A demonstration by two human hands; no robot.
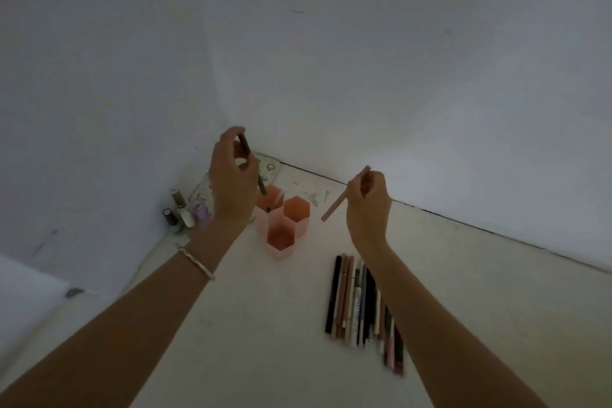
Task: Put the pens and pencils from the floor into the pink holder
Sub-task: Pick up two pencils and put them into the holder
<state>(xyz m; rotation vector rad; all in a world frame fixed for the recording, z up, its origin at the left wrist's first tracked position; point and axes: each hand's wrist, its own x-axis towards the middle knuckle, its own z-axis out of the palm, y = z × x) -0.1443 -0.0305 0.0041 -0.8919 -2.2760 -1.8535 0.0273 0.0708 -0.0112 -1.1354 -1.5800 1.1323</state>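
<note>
The pink holder [291,223], made of three hexagonal cups, stands on the pale floor near the room's corner. My left hand [231,182] grips a dark pencil [253,166], held almost upright with its lower tip just above the back left cup. That cup holds a pale pen and a dark one. To the right of the holder, my right hand [369,205] holds a pink pencil [337,204] slanted down toward the left. A row of several pens and pencils [361,301] lies on the floor below my right wrist.
Several nail polish bottles [183,212] cluster in the corner left of the holder. A patterned flat tray [268,167] lies behind my left hand against the wall. White walls close off the back and left. A pale object sits at the far left edge [26,295].
</note>
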